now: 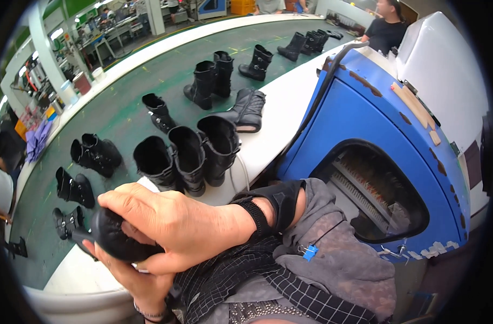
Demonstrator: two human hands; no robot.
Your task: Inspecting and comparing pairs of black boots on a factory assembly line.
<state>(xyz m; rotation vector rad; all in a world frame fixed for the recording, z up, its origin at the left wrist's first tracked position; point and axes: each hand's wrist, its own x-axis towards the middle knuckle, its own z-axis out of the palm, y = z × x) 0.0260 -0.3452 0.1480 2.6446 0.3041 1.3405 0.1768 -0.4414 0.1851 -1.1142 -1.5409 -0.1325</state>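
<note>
Both of my hands are on a black boot (114, 233) at the lower left, with its rounded, creased part facing up. My right hand (168, 221) curls over the top of it from the right, fingers wrapped round. From below, my left hand (133, 281) supports it, fingers partly hidden behind the boot. Most of the boot's shaft is out of sight. Just beyond my hands, three tall black boots (188, 156) stand close together on the white table edge (262, 141), and a quilted black boot (246, 110) lies on its side next to them.
A green conveyor belt (130, 129) curves past, carrying several black boots such as a buckled boot (257, 63). A blue machine (322, 129) with a dark window stands close on my right, a black hose (316, 89) along its edge. Another person (386, 29) is at the far right.
</note>
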